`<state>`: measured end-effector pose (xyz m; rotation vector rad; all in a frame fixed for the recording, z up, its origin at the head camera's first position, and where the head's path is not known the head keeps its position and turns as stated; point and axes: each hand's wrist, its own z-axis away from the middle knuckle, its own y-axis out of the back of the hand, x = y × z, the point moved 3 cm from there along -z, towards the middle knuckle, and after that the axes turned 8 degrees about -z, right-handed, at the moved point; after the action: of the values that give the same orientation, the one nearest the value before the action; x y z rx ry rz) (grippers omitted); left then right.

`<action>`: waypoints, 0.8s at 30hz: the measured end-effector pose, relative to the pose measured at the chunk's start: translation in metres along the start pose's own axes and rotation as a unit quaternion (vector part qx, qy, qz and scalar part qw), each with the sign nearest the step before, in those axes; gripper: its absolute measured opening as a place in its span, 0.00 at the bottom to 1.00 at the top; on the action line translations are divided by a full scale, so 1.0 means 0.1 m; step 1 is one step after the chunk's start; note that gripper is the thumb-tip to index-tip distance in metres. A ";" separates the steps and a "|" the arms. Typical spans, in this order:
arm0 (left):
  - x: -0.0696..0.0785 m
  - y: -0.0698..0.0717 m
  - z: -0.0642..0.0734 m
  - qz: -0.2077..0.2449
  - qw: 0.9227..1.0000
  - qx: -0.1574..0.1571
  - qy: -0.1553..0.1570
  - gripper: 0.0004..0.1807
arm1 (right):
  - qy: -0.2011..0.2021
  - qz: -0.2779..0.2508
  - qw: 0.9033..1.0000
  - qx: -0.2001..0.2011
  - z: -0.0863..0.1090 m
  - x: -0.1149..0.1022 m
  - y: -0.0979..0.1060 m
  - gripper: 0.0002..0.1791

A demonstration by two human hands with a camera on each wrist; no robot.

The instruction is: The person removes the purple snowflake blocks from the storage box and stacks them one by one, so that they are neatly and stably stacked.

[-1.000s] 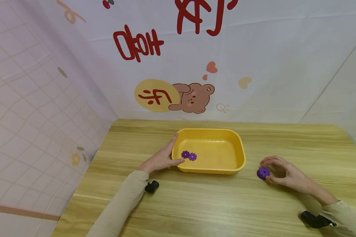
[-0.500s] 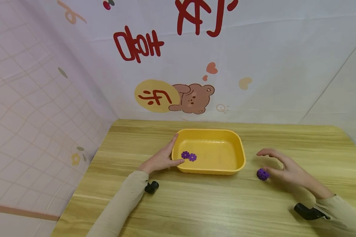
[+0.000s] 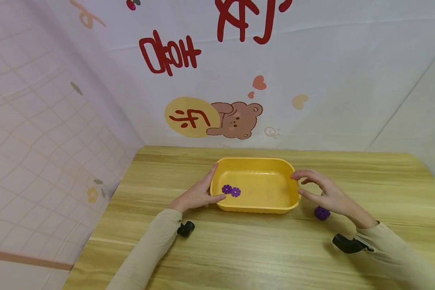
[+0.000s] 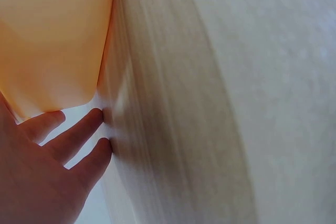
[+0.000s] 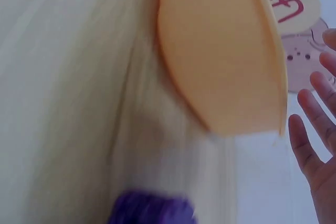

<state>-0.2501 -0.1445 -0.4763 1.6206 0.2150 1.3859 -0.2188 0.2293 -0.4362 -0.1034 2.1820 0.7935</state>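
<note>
In the head view, a yellow plastic basin stands on the table. Two purple notched snowflake discs lie inside it at the left. My left hand rests against the basin's left end, thumb over the front rim; in the left wrist view its fingers are spread, with tips at the table. My right hand holds nothing, its thumb and fingertips right at the basin's right rim. Below that hand sits a rounded purple piece with notched discs and holes, blurred at the bottom of the right wrist view.
The wood-grain table runs back to a white printed cloth with a bear and red characters. A gridded cloth hangs on the left. Black wrist devices are at both cuffs.
My right hand let go of the rounded purple piece, leaving it on the table, and moved left to the basin's right rim. The left hand and basin stayed in place.
</note>
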 end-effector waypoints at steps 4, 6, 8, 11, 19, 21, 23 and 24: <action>0.00 0.00 0.00 -0.001 1.000 0.001 -0.002 0.61 | -0.002 -0.021 1.000 -0.008 -0.15 -0.04 -0.09 0.28; -0.01 0.01 0.00 -0.003 1.000 0.000 -0.002 0.61 | -0.004 -0.023 1.000 -0.014 -0.22 -0.06 -0.13 0.28; 0.00 0.01 0.01 -0.003 1.000 0.001 -0.005 0.61 | -0.008 -0.023 0.999 -0.021 -0.28 -0.08 -0.17 0.29; 0.00 0.01 0.00 -0.004 1.000 0.002 -0.010 0.61 | -0.011 -0.021 0.999 -0.027 -0.38 -0.16 -0.24 0.27; 0.00 0.01 -0.01 -0.005 1.000 0.002 -0.009 0.60 | -0.022 -0.035 0.998 -0.040 -0.61 -0.23 -0.42 0.22; -0.01 0.00 -0.01 -0.004 1.000 0.001 -0.010 0.60 | -0.023 -0.036 0.998 -0.037 -0.65 -0.15 -0.46 0.22; -0.01 0.00 -0.01 -0.004 1.000 0.001 -0.010 0.60 | -0.023 -0.032 0.999 -0.034 -0.68 -0.08 -0.50 0.22; -0.01 0.00 -0.01 -0.004 1.000 0.001 -0.012 0.60 | -0.023 -0.033 0.999 -0.034 -0.70 -0.05 -0.52 0.21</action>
<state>-0.2517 -0.1449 -0.4770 1.6358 0.2089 1.3613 -0.2452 0.1468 -0.4243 -0.1885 2.0975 0.8243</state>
